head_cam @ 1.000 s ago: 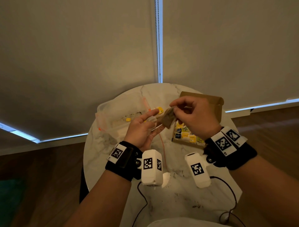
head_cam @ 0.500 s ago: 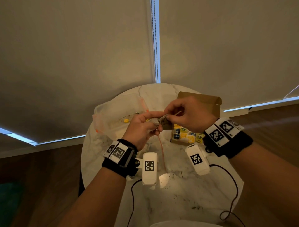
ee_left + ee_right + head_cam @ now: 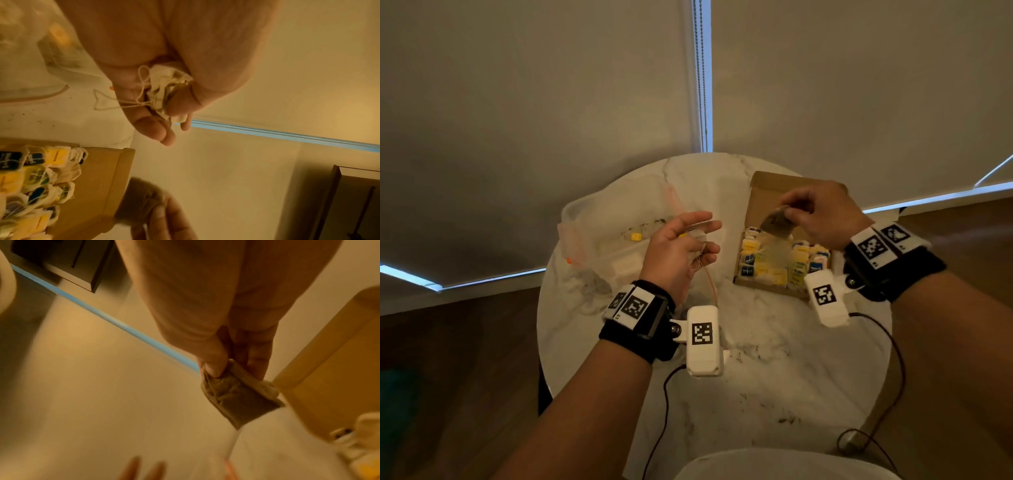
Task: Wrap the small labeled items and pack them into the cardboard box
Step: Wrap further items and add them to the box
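My right hand point(image 3: 789, 214) pinches a brown tea bag point(image 3: 775, 222) by its top edge, above the open cardboard box point(image 3: 760, 286); in the right wrist view the tea bag point(image 3: 236, 394) hangs under thumb and fingers. The box holds several small items with yellow and blue labels point(image 3: 750, 246). My left hand point(image 3: 693, 236) is raised left of the box; its thumb presses a crumpled white wrapper with string point(image 3: 166, 86) against the palm, while the other fingers stay straight.
The round marble table point(image 3: 756, 394) stands by window blinds. A clear plastic bag point(image 3: 613, 236) with a yellow tag inside lies on its left side. An orange string point(image 3: 710, 281) hangs below my left hand. Cables trail over the table's near right part.
My hands were together at the tea bag; now they are apart. The right hand has carried the bag rightward over the box, while the left hand kept the white wrapper.
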`<act>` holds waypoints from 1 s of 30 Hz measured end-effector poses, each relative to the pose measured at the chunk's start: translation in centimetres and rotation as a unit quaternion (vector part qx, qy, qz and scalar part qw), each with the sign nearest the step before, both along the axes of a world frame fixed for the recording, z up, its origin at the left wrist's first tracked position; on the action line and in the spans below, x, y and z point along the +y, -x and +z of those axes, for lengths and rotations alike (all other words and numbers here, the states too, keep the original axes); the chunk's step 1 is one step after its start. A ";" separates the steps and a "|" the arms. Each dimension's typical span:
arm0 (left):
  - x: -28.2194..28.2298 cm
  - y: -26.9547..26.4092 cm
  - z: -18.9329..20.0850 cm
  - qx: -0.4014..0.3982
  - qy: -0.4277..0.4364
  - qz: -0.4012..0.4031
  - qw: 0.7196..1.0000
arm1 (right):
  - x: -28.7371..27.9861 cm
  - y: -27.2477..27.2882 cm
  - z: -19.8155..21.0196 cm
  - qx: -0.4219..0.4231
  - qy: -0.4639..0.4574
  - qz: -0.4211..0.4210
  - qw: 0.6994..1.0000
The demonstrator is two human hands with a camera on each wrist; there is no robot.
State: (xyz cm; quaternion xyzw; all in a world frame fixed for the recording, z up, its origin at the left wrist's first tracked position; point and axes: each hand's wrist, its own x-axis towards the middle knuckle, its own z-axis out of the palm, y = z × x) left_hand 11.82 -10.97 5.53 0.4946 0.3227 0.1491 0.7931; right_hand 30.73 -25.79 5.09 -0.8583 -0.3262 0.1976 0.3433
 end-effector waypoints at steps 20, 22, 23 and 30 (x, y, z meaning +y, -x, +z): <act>0.0 -1.3 -1.2 0.072 -0.010 -0.022 0.997 | -4.2 -4.1 -11.1 0.013 0.224 -0.042 0.974; 0.1 -1.3 -1.3 0.075 -0.010 -0.022 0.997 | -4.0 -4.3 -11.1 0.021 0.242 -0.036 0.970; 0.1 -1.3 -1.3 0.075 -0.009 -0.021 0.997 | -4.0 -4.5 -11.2 0.025 0.262 -0.025 0.964; 0.2 -1.4 -1.6 0.080 -0.009 -0.021 0.997 | -3.6 -5.0 -11.9 0.004 0.340 0.004 0.941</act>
